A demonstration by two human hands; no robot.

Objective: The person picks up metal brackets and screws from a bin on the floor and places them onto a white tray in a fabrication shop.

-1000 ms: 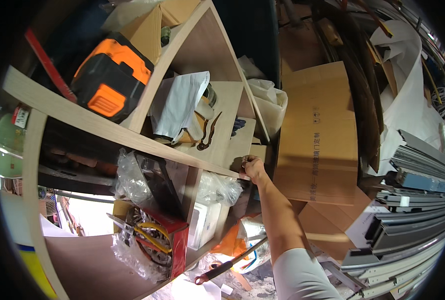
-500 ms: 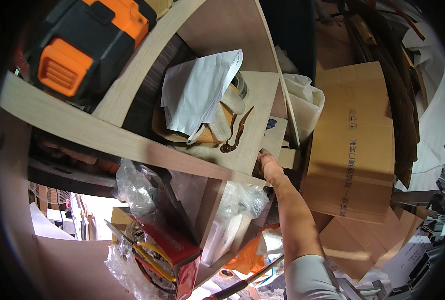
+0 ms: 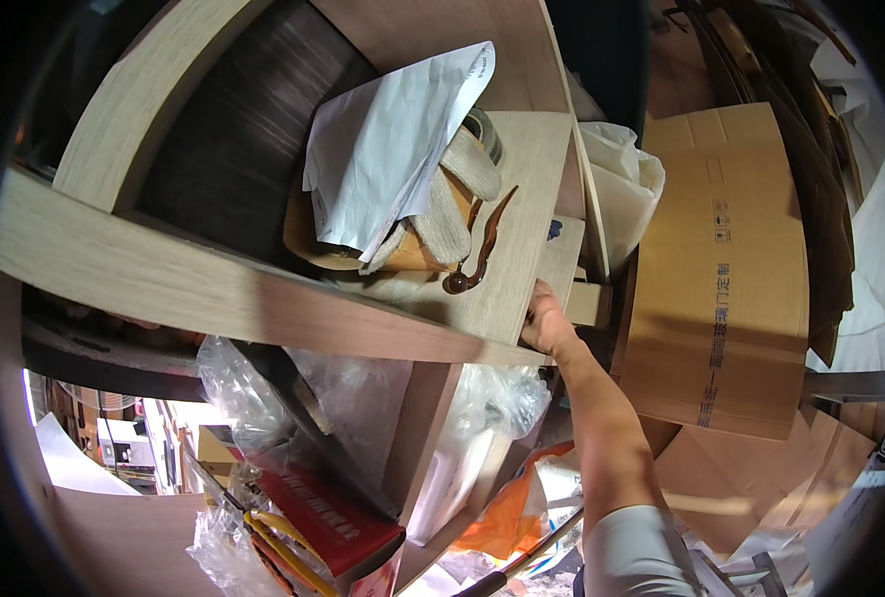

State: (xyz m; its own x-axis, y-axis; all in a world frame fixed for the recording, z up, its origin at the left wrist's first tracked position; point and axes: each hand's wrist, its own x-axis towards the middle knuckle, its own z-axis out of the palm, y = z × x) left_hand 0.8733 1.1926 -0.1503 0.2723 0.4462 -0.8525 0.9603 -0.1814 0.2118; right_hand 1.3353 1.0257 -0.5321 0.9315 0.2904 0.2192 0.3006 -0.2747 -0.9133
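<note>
My right hand (image 3: 550, 320) is at the right front corner of a wooden shelf board (image 3: 517, 239). Its fingers curl in against the board's edge and are partly hidden there; what they hold, if anything, I cannot make out. On the board lie a brown curved, glossy object (image 3: 484, 249), pale work gloves (image 3: 444, 221) and a sheet of white paper (image 3: 383, 149). Behind the gloves stands a roll of tape (image 3: 484, 137). A small dark blue item (image 3: 554, 230) rests on a lower board just beyond my hand. My left hand is out of view.
A large cardboard sheet (image 3: 721, 298) stands at the right, beside a white plastic bag (image 3: 621, 184). Below the shelf are clear plastic wrap (image 3: 502, 398), a red box (image 3: 328, 517) and yellow-handled pliers (image 3: 288, 547). A dark-handled rod (image 3: 532, 557) crosses the lower edge.
The view has shifted, and the orange and black case at the upper left has gone out of it. My right hand stays at the board's corner, its fingers now curled in more.
</note>
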